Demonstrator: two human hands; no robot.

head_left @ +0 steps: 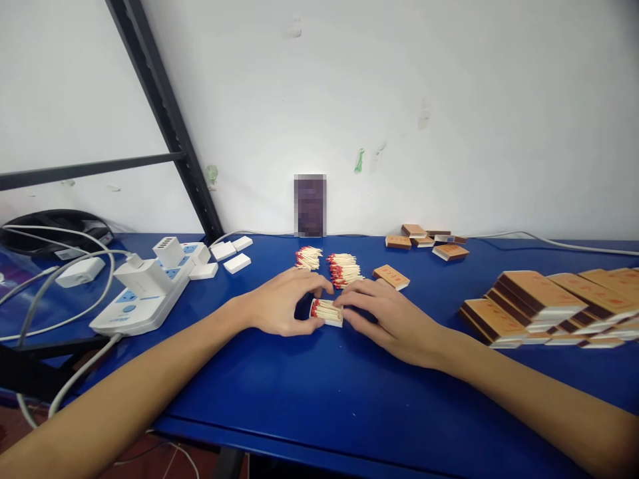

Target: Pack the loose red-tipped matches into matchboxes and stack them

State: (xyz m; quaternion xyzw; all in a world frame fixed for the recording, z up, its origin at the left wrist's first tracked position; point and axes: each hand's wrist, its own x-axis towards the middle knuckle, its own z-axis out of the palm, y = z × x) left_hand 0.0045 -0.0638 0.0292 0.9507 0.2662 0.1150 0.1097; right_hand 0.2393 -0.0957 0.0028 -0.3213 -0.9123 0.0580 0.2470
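A small white matchbox tray [333, 322] filled with red-tipped matches [327, 309] lies on the blue table between my hands. My left hand [282, 303] curves around its left side, thumb and fingers apart, the thumb tip by the near left corner. My right hand [392, 319] has its fingertips closed on the tray's right end, partly covering it. Just beyond are two piles of loose matches, a smaller left pile [308, 257] and a larger right pile [345, 270]. Past my right hand lies an orange-brown matchbox sleeve or box [392, 277].
Stacked matchboxes [539, 299] stand at the right, with several more boxes [424, 241] by the wall. On the left are a white power strip [154, 299] with chargers and cables, and several white blocks [237, 263]. A blurred-out upright rectangle [310, 206] leans against the wall.
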